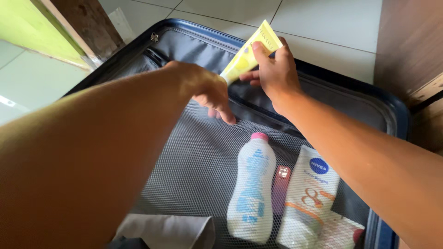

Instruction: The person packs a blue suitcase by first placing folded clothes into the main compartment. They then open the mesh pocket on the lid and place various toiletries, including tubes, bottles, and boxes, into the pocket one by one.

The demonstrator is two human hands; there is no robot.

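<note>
An open dark blue suitcase [397,115] lies on the floor, its inside covered by a grey mesh divider [194,161]. My right hand [274,74] grips a yellow tube [249,53] near the far edge of the mesh, by its zipper. My left hand [210,92] reaches across with fingers down on the top of the mesh, just left of the tube. Under the mesh lie a white bottle with a pink cap [253,189], a white tube with a blue round mark [307,198] and a small dark red item [280,189] between them.
Pale floor tiles [323,23] lie beyond the suitcase. A wooden panel [410,41] stands at the right, a green wall and wooden post [69,27] at the left. A folded grey cloth [170,230] rests at the near edge of the case.
</note>
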